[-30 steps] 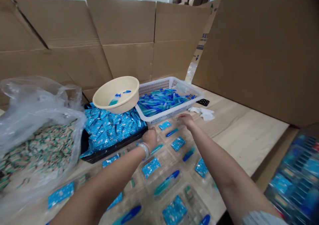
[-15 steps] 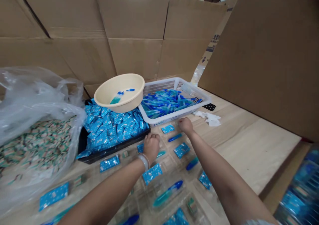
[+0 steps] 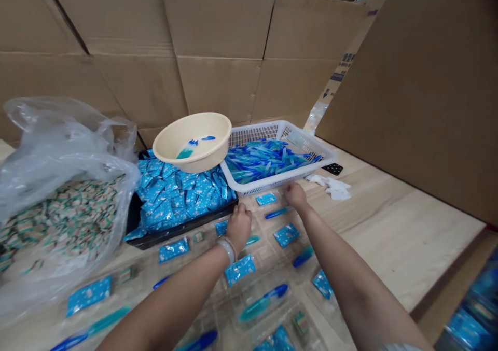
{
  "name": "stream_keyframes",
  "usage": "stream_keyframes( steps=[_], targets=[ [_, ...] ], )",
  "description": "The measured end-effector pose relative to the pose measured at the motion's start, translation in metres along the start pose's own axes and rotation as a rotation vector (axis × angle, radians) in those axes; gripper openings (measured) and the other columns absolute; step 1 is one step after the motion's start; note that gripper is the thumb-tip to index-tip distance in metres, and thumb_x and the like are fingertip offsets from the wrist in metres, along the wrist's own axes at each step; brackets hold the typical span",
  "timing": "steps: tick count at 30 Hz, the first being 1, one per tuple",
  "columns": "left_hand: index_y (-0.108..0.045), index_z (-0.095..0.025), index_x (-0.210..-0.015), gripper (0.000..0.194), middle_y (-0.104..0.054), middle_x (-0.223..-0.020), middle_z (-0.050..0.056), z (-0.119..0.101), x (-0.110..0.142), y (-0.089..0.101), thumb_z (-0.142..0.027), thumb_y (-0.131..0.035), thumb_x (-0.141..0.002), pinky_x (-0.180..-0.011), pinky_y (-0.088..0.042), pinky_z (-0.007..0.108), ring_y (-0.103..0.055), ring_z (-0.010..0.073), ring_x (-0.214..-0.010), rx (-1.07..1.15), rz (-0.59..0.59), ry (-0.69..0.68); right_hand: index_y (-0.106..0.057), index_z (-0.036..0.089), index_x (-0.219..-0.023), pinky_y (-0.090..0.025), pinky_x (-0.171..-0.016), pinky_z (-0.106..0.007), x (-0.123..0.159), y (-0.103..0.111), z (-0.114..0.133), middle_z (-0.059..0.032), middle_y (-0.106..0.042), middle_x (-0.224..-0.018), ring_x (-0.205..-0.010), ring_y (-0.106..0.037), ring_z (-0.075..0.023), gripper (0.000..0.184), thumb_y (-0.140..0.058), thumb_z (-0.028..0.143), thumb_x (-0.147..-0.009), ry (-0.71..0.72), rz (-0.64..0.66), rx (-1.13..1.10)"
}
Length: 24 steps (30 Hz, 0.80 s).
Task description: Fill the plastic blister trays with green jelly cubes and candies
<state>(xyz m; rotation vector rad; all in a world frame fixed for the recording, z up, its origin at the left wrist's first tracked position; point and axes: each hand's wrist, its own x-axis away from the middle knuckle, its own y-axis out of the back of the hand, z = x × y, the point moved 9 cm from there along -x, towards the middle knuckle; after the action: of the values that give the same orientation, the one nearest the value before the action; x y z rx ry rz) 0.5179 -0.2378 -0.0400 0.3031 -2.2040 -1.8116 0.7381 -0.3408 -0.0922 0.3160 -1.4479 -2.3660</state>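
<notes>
1. Grip check first: the fingers of the left hand (image 3: 238, 227) are curled in over the clear plastic trays (image 3: 229, 305), just off the front edge of the black bin (image 3: 187, 227). Whether anything is pinched there can't be told, since the fingertips are hidden.
2. Same deal with the right hand (image 3: 296, 197): it's bunched up at the far end of the trays, near the front of the white basket (image 3: 278, 176). What's held, if anything, can't be made out.
3. Trays are spread across the wooden surface (image 3: 392, 211), under and around both forearms. Blue packets (image 3: 239, 270) and blue-and-teal pens (image 3: 264, 303) are laid out in them, plus a few small striped pieces (image 3: 300, 322). One packet is partly covered by the left hand, and a pen is seen just beside it on the right.
4. Black bin is heaped with more of those packets, and a cream basin (image 3: 212, 160) is perched over its back part, with a few blue and teal bits inside.
5. White basket is set right next to the basin and loaded with a messy pile of pens.
6. Way over left, an open plastic bag (image 3: 66, 133) is filled with loads of striped pieces.
7. White tissue (image 3: 336, 187) is crumpled right of the basket, near a black dotted item (image 3: 333, 169). Everything's backed by cardboard panels (image 3: 218, 24).
</notes>
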Motion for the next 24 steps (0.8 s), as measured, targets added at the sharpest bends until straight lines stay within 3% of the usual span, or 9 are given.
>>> stream_keyframes(
  steps=[4,8,15,20,22,24],
  targets=[
    [-0.053,-0.010,-0.099,0.032,-0.051,-0.099,0.013,0.004,0.000,0.001,-0.003,-0.028,-0.080,-0.083,-0.038,0.032,-0.045,0.0216,-0.096,0.036,0.010,-0.010,-0.060,0.014,-0.072,-0.038,-0.064,-0.023,0.001,-0.001,0.004,-0.0067,-0.058,-0.078,-0.072,-0.053,-0.0158,0.019,-0.043,0.011,-0.065,0.053,0.002,-0.014],
    [-0.056,-0.013,-0.095,0.028,-0.051,-0.101,0.009,0.002,0.009,-0.001,-0.008,-0.031,-0.083,-0.084,-0.038,0.028,-0.045,0.0180,-0.094,0.128,0.062,-0.113,-0.059,0.015,-0.066,-0.039,-0.066,-0.021,0.007,-0.003,0.011,-0.0036,-0.055,-0.076,-0.068,-0.052,-0.0130,0.012,-0.047,0.014,-0.065,0.150,0.067,-0.062],
    [-0.051,-0.018,-0.107,0.031,-0.049,-0.108,0.007,0.003,0.031,0.005,-0.013,-0.029,-0.085,-0.088,-0.035,0.029,-0.040,0.0178,-0.103,0.129,0.049,-0.242,-0.059,0.017,-0.063,-0.040,-0.065,-0.021,0.023,-0.002,0.020,-0.0017,-0.055,-0.070,-0.065,-0.053,-0.0124,0.010,-0.049,0.019,-0.064,0.226,0.139,-0.083],
    [-0.056,-0.015,-0.092,0.023,-0.055,-0.096,0.008,-0.004,0.031,0.000,-0.014,-0.035,-0.084,-0.085,-0.036,0.031,-0.044,0.0197,-0.098,0.081,0.042,-0.317,-0.061,0.017,-0.077,-0.040,-0.071,-0.029,0.036,0.012,0.028,-0.0101,-0.058,-0.085,-0.072,-0.056,-0.0178,0.022,-0.045,0.029,-0.066,0.221,0.123,-0.093],
    [-0.058,-0.013,-0.088,0.021,-0.056,-0.095,0.009,-0.007,0.034,-0.004,-0.011,-0.039,-0.081,-0.083,-0.037,0.031,-0.046,0.0196,-0.097,0.073,0.084,-0.345,-0.060,0.020,-0.081,-0.039,-0.066,-0.033,0.040,0.018,0.016,-0.0155,-0.057,-0.091,-0.071,-0.056,-0.0204,0.028,-0.044,0.037,-0.066,0.183,0.084,-0.094],
    [-0.057,-0.012,-0.094,0.023,-0.056,-0.101,0.009,-0.001,0.042,0.002,-0.011,-0.041,-0.078,-0.081,-0.039,0.032,-0.046,0.0209,-0.098,0.069,0.097,-0.365,-0.058,0.025,-0.071,-0.036,-0.061,-0.036,0.042,0.017,0.003,-0.0193,-0.059,-0.085,-0.065,-0.055,-0.0215,0.024,-0.044,0.043,-0.063,0.188,0.035,-0.033]
  ],
)
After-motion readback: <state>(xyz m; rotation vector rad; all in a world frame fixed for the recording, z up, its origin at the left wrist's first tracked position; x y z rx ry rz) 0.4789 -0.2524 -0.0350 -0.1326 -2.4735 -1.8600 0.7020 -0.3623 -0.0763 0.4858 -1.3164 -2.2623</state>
